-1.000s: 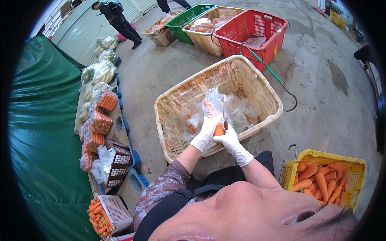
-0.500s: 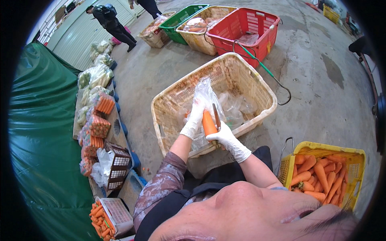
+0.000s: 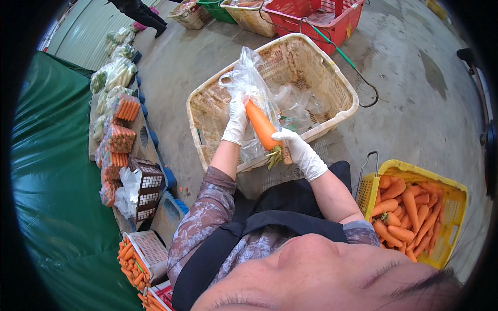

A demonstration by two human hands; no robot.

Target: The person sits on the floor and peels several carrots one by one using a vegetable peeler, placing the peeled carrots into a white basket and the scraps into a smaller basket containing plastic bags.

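Observation:
My white-gloved left hand (image 3: 237, 122) is closed around the narrow end of a large orange carrot (image 3: 261, 125), which slants toward me with its trimmed green top nearest. A crumpled clear plastic bag (image 3: 248, 72) rises beyond the left fingers, bunched against that hand. My right hand (image 3: 302, 153), gloved too, is closed beside the carrot's thick end. From it sticks the wooden handle of a knife (image 3: 286, 154); the blade is mostly hidden by the carrot and fingers. Both hands are over the near side of a dirty cream crate (image 3: 340, 85) with loose clear bags (image 3: 301, 101) inside.
A yellow crate (image 3: 456, 212) of carrots stands at my right. Red (image 3: 337, 31) and green crates stand ahead, with a green-handled hook (image 3: 337, 49) near the red one. Bagged carrots (image 3: 122, 137) and vegetables line the left, beside a green tarp (image 3: 52, 166). Another person (image 3: 140, 13) is at far left.
The view has tipped nearer to me. The carrot has shifted left and turned so its leafy top shows. The bag has moved left and spread wider; the knife blade no longer shows plainly.

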